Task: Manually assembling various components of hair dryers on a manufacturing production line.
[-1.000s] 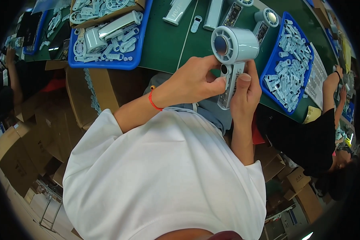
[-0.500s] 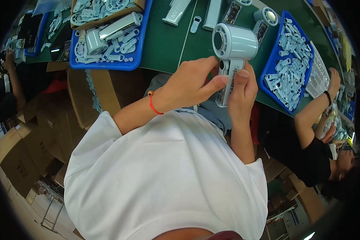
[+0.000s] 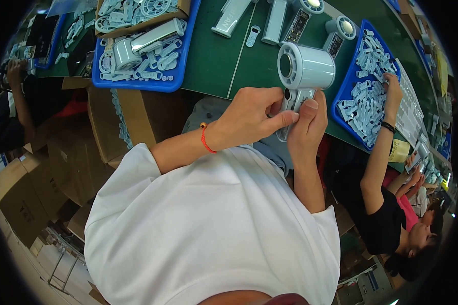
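Observation:
A pale blue handheld fan is held upright over the table's near edge, its round head above my hands. My right hand wraps the handle from the right, with the thumb along its front. From the left, my left hand closes on the handle's left side, thumb pressed against the front. Between the hands shows a narrow strip with a dark oval hole at its top. Fingers hide most of the handle. A small loose panel with holes lies farther off on the green table.
Fans with bared circuit boards and closed handles lie at the back. A blue tray of housings stands left, another blue tray of small panels right. A co-worker's hand reaches into the right tray. Cardboard boxes stand left.
The fan and both hands have come slightly nearer to me, with the grip much the same. The co-worker's hand has moved from beyond the right tray into it.

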Tool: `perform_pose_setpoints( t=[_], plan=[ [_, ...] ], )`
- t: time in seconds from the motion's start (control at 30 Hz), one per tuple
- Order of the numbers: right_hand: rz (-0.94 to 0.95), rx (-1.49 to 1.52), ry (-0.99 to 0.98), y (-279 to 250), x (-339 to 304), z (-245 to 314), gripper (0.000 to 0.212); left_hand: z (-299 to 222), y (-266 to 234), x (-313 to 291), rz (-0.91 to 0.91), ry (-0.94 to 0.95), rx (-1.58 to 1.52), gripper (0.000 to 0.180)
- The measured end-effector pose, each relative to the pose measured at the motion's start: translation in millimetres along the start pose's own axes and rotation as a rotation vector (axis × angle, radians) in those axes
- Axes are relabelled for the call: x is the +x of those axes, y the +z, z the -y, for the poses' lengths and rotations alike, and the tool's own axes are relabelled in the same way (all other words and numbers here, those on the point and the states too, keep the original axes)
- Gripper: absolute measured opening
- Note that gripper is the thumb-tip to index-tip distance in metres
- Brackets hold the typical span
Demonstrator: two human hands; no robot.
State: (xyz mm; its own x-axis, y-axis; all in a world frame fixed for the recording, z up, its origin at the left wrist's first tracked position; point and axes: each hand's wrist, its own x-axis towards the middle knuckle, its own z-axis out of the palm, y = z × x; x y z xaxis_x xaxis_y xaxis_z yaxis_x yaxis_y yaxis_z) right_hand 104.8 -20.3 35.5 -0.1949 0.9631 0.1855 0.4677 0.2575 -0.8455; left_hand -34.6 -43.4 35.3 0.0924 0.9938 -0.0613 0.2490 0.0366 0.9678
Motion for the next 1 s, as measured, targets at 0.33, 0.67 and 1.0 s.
perform_pose_setpoints(
  t=[0.33, 0.67, 1.0],
  plan=[
    [0.054, 0.398, 0.285, -2, -1, -15, 0.041, 3, -6, 5, 0.053, 0.108, 0.051, 0.036],
    [0.205, 0.933, 0.549, -6, 3, -10, 0.052, 7, 10, 2, -0.061, -0.002, -0.457, 0.069],
    [0.198, 0.989, 0.493, -2, 0, -8, 0.057, 8, 11, -1, 0.080, -0.128, -0.700, 0.094]
  ],
)
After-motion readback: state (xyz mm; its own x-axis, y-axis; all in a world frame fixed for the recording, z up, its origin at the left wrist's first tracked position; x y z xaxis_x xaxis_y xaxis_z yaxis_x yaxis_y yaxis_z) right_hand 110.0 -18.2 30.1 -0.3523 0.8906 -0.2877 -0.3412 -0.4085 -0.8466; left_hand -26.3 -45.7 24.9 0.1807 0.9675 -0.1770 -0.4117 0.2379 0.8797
